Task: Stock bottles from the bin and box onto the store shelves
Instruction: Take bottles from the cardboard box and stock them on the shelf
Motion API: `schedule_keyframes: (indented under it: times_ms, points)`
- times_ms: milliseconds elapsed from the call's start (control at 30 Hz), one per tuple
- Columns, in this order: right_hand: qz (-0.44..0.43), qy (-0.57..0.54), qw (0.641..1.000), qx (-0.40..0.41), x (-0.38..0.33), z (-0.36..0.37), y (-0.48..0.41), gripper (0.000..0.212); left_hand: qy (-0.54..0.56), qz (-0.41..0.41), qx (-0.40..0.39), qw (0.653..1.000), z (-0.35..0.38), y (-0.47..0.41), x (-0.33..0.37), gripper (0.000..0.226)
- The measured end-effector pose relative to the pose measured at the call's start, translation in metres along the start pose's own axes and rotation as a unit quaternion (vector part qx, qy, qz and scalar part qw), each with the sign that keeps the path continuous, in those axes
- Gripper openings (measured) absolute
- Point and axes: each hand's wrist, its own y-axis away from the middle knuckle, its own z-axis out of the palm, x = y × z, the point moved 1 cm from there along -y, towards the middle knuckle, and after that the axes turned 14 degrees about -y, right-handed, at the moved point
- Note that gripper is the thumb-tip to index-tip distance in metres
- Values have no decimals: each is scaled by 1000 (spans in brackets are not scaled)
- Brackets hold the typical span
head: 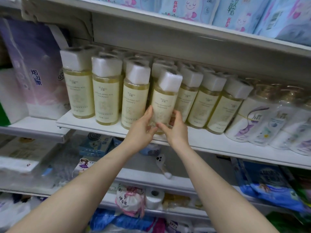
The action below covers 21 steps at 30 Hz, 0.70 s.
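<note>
White metal store shelves fill the frame. The middle shelf [210, 140] runs from centre left down toward the right edge and carries a row of pale yellow camellia fragrance bottles [106, 98] with white square caps, shrink-wrapped, more ranks standing behind them. To their right on the same shelf stand white bottles with purple labels [252, 121]. A purple tissue pack [33, 64] stands at upper left, and light blue packs [235, 14] line the shelf along the top. In the lower part of the frame, blurred goods lie on the lower shelves, among them a toilet paper roll [154, 197] and blue packages [269, 187].

Both bare forearms reach up from the bottom edge to the frame's centre. The held bottle [164, 105] sits in the front row, its cap leaning right, touching its neighbours. The left hand [143, 126] holds its lower left side, fingers laid up along the label. The right hand [175, 130] grips the lower right, thumb across the front and fingers curled behind. The hands hide the base, so whether it rests on the shelf cannot be told.
</note>
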Motion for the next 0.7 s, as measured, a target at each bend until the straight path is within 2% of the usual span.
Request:
schedule_keyframes:
  times_ms: [200,367,500,700]
  points:
    - [16,2,1000,-13,0,-5,5,65,26,-22,24,999,4,11,10,71]
    - [8,-7,999,-31,11,-21,26,69,30,-59,141,988,20,33,13,41]
    - [-23,-43,998,-27,18,-49,47,53,28,-41,178,983,42,50,31,29]
    - [-110,-21,993,-39,53,-113,79,37,8,-39,157,987,107,75,62,29]
